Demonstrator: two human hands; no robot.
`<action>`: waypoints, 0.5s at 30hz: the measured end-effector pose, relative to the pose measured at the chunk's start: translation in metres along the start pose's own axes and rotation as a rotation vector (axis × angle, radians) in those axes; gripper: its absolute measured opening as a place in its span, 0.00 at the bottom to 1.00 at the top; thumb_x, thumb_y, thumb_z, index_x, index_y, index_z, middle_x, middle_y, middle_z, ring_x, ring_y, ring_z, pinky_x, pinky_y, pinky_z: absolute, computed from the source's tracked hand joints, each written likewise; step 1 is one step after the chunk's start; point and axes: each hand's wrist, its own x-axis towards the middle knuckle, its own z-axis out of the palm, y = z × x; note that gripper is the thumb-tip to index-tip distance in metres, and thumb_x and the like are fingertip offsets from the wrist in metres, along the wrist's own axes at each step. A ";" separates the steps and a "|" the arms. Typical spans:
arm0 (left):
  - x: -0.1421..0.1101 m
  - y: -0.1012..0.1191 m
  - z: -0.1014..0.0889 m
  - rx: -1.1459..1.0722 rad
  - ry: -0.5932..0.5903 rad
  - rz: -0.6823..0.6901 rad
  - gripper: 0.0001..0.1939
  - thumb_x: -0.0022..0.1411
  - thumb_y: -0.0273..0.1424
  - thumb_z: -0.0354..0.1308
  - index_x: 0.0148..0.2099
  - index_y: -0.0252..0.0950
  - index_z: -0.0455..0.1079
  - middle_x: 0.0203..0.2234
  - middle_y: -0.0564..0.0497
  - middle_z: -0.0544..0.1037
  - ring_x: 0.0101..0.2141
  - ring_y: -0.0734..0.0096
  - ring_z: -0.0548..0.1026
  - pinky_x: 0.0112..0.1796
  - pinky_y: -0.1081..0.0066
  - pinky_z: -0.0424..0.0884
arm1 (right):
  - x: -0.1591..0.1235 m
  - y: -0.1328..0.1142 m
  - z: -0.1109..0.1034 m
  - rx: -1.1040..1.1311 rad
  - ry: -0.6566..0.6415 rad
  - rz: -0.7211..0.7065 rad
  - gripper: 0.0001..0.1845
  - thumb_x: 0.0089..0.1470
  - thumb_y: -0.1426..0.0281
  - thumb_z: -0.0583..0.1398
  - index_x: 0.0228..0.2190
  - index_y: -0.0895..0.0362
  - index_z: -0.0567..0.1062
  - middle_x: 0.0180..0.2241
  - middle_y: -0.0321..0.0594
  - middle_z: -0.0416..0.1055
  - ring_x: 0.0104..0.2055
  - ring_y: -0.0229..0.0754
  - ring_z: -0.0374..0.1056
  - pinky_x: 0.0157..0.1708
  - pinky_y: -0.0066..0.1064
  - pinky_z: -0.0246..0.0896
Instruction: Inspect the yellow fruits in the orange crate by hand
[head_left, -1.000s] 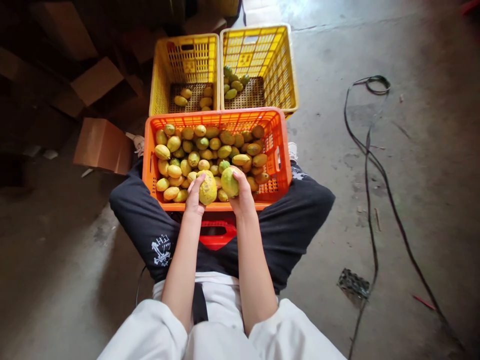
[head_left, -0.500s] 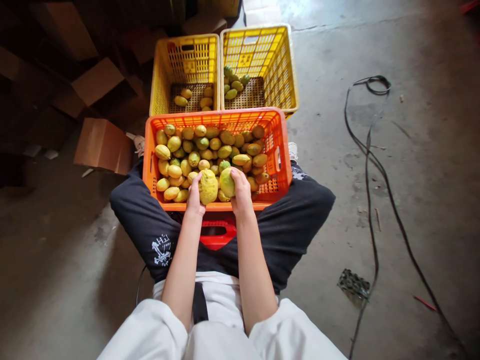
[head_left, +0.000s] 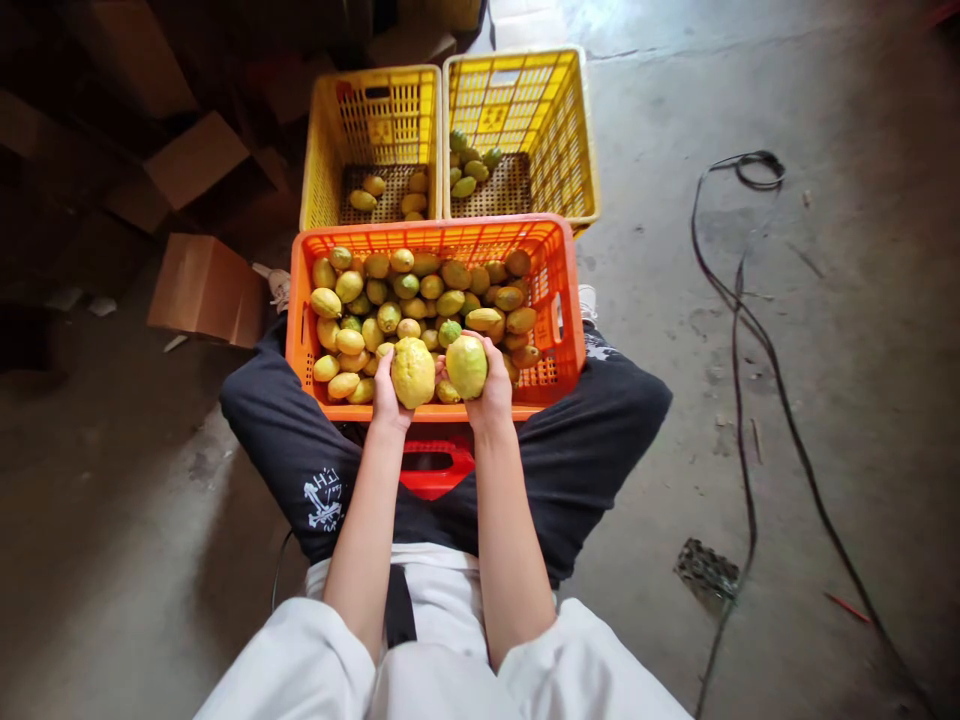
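My left hand (head_left: 388, 396) is wrapped round a large yellow fruit (head_left: 413, 373) with a bumpy, lemon-like skin. Beside it, my right hand (head_left: 493, 388) grips a smoother, rounded yellow-green fruit (head_left: 467, 367), its fingers mostly hidden behind the fruit. Both fruits are held side by side, a small gap apart, over the near edge of an orange plastic crate (head_left: 429, 411). In that crate lie many oval fruits, mostly yellow with some green; a small bright green fruit (head_left: 449, 332) shows just behind my right hand's fruit.
Behind the orange crate stand two yellow crates, the left one (head_left: 323, 150) with several yellowish fruits, the right one (head_left: 559, 120) with several greener ones. Cardboard boxes (head_left: 202, 290) are at the left. A black cable (head_left: 784, 425) runs over the floor at the right.
My right hand has moved slightly right and turned its fruit, so more of the fruit faces up. The left hand's fruit has also turned a little, and the gap between the fruits has widened.
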 end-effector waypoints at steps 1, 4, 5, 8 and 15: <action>0.001 0.000 -0.001 0.003 -0.008 -0.002 0.25 0.73 0.45 0.54 0.54 0.30 0.80 0.41 0.34 0.88 0.55 0.40 0.86 0.59 0.46 0.82 | 0.001 0.000 -0.001 0.010 -0.003 0.013 0.19 0.60 0.53 0.67 0.43 0.53 0.84 0.34 0.36 0.84 0.36 0.45 0.82 0.37 0.35 0.84; 0.001 0.002 -0.002 0.005 -0.032 -0.034 0.27 0.74 0.45 0.51 0.55 0.28 0.80 0.43 0.31 0.88 0.55 0.39 0.86 0.58 0.45 0.82 | 0.003 0.001 -0.002 0.052 0.017 0.067 0.18 0.64 0.54 0.64 0.45 0.54 0.83 0.33 0.39 0.85 0.36 0.47 0.84 0.37 0.39 0.85; -0.001 0.003 -0.001 0.005 -0.039 -0.050 0.27 0.75 0.44 0.50 0.56 0.27 0.80 0.43 0.31 0.88 0.55 0.40 0.86 0.57 0.45 0.82 | 0.003 0.001 -0.003 0.069 0.032 0.090 0.18 0.65 0.55 0.63 0.45 0.55 0.82 0.33 0.40 0.85 0.36 0.48 0.85 0.38 0.41 0.86; -0.006 0.006 0.003 0.006 -0.032 -0.090 0.27 0.76 0.42 0.49 0.56 0.26 0.80 0.44 0.31 0.88 0.54 0.43 0.87 0.57 0.50 0.83 | 0.005 0.001 -0.003 0.117 0.069 0.153 0.17 0.67 0.54 0.62 0.44 0.54 0.81 0.32 0.40 0.85 0.37 0.51 0.85 0.39 0.44 0.86; -0.008 0.006 0.007 0.047 0.028 -0.089 0.25 0.76 0.38 0.49 0.58 0.28 0.80 0.41 0.37 0.89 0.52 0.49 0.87 0.55 0.57 0.83 | 0.003 0.003 0.005 0.192 0.155 0.196 0.18 0.71 0.52 0.59 0.41 0.52 0.80 0.31 0.40 0.85 0.33 0.48 0.84 0.35 0.41 0.85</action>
